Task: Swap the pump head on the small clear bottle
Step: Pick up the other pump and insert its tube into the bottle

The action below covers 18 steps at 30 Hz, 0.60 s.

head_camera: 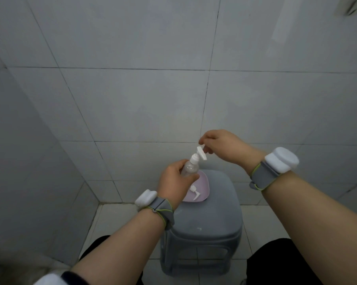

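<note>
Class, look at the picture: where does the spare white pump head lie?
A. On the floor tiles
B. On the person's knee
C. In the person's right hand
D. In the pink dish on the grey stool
D: the spare pump head lies in the pink dish on the grey stool.

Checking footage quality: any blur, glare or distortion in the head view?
Head view: dim, flat light, no glare; wide-angle bends the tile lines; right hand and pump head slightly soft; clear bottle low-contrast in left hand.
</note>
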Each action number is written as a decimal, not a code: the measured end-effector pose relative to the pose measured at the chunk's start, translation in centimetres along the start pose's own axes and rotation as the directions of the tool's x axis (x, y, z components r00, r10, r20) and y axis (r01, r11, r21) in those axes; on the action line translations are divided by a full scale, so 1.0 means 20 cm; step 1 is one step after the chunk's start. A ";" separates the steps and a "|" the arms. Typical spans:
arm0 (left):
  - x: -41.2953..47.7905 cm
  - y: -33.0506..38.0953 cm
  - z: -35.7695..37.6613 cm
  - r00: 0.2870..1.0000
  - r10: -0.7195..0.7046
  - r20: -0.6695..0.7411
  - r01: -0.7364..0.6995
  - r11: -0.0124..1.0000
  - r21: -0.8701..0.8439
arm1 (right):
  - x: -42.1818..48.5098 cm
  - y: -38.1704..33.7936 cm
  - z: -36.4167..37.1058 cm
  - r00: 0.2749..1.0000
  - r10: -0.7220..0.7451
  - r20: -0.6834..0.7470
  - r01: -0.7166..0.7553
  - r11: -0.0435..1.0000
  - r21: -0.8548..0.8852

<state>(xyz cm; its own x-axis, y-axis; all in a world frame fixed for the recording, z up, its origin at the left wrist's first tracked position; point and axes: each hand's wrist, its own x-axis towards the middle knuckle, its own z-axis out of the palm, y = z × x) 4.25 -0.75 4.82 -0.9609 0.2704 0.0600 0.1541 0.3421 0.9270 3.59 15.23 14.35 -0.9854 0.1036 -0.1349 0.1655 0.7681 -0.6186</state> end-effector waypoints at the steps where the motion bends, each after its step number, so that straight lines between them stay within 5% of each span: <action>1: 0.00 0.00 0.00 1.000 -0.006 -0.004 0.006 1.000 -0.021 | 0.00 0.02 0.00 1.000 -0.004 0.011 0.004 1.000 0.028; 10: 0.03 0.03 0.00 1.000 -0.017 0.012 0.018 0.990 -0.142 | -0.04 0.11 0.09 0.984 -0.125 0.126 0.047 0.868 0.494; 18: 0.04 0.05 0.01 1.000 -0.022 -0.006 0.021 0.987 -0.158 | -0.03 0.10 0.12 0.993 -0.111 0.035 0.073 0.829 0.555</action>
<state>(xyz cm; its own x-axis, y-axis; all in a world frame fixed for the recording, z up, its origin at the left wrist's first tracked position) 3.70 0.01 5.68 -0.9653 0.2577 0.0416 0.0957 0.2012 0.9749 4.68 15.24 11.29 -0.9957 -0.0051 -0.0925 0.0870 0.2933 -0.9521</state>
